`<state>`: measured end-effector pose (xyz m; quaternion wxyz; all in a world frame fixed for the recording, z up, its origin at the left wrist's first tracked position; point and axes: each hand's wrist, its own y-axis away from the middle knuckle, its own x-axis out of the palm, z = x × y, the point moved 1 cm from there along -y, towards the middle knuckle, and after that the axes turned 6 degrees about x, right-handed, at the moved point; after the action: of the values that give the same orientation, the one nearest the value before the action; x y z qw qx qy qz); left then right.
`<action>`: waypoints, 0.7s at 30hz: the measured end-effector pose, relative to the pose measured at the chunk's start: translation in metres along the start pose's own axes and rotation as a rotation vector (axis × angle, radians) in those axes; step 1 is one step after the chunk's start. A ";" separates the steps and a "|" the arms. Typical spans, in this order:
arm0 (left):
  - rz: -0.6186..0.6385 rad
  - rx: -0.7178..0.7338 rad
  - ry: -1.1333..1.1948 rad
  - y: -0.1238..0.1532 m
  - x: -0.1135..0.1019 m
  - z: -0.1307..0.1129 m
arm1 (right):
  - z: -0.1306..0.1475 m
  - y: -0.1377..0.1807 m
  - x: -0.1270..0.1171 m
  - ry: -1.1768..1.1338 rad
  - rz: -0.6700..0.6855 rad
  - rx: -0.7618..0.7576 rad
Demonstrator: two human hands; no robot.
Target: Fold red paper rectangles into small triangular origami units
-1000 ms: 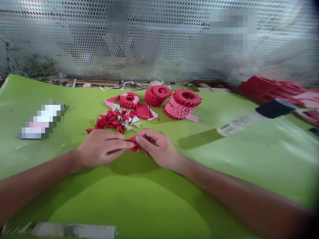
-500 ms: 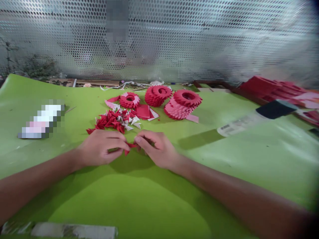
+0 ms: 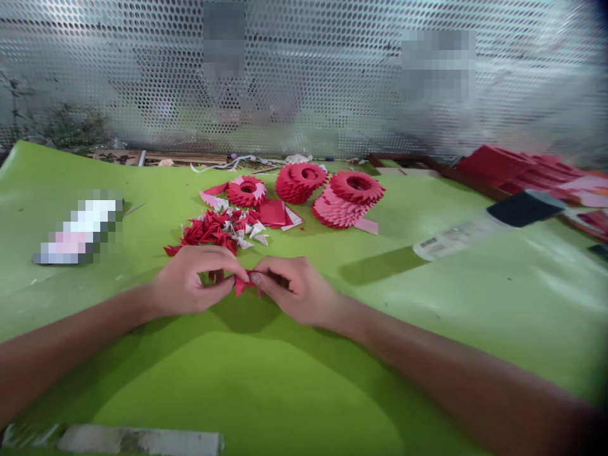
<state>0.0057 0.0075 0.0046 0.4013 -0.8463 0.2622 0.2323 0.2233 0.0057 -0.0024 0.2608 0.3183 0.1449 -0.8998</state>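
Between my two hands is a small red folded paper piece (image 3: 241, 285). My left hand (image 3: 192, 278) pinches it with thumb and forefinger from the left. From the right, my right hand (image 3: 299, 288) pinches its other end; the fingertips nearly meet, and part of the paper is hidden behind them. Just beyond my left hand lies a pile of red and white folded paper pieces (image 3: 213, 229). Behind the pile sit a small red and pink paper ring (image 3: 247, 190) and a stack of red square paper sheets (image 3: 272, 213).
Two taller ringed paper forms, one red (image 3: 294, 185) and one pink with a red top (image 3: 337, 209), stand farther back. A clear bottle with a dark cap (image 3: 456, 234) is at right. A blurred-out phone-like object (image 3: 78, 231) lies left on the green tabletop (image 3: 247, 392).
My hands have come closer together, and my right hand has shifted slightly left. The red paper piece is now gripped more tightly between both sets of fingertips.
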 end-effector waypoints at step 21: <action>0.132 -0.533 0.229 0.002 0.002 0.004 | 0.004 0.001 -0.004 -0.130 0.069 0.038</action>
<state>0.0053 0.0091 0.0000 0.1168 -0.9237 0.2900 0.2214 0.2244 0.0050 0.0025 0.2943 0.2687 0.0994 -0.9118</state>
